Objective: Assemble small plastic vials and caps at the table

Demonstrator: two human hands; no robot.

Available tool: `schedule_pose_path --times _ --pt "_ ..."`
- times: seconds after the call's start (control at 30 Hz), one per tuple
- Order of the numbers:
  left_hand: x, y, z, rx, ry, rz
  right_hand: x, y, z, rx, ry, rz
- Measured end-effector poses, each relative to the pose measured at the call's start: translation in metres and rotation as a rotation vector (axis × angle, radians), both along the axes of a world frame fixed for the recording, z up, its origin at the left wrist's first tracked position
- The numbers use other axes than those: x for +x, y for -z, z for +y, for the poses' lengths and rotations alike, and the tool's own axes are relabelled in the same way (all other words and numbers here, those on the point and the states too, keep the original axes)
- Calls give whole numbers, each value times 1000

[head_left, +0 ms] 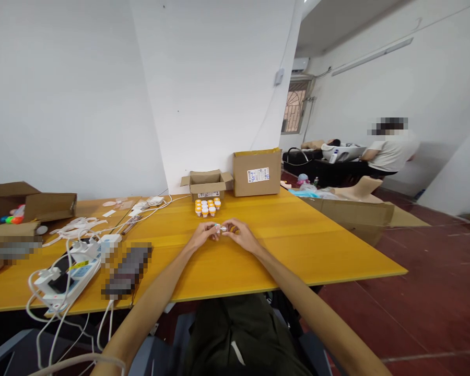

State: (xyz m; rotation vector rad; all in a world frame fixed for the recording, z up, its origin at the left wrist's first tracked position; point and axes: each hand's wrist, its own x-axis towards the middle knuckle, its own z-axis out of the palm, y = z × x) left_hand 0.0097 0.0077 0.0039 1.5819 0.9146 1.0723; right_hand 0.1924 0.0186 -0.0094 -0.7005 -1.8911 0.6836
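Note:
My left hand [204, 234] and my right hand [241, 233] meet over the front middle of the table, fingertips close together. Both are closed in a pinch on a small white piece [224, 228], which shows a little teal by the left fingers. Its kind is too small to tell, and the fingers cover part of it. Just beyond the hands, several small orange-and-white jars [205, 210] with white lids stand in a tight group. Behind them is an open cardboard box [207, 187].
A taller closed carton [257, 175] stands against the wall. On the left lie a power strip [90, 269] with tangled white cables, a phone [128, 270] and an open carton [50, 205]. A person [394, 149] sits at the far right, beyond a large floor carton [348, 219].

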Motion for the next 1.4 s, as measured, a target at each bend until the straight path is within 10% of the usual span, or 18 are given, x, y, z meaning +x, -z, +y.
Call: schedule_pose_path --times 1.4 --pt "1 -3 -4 -63 29 -20 0 0 -6 120 58 -111"
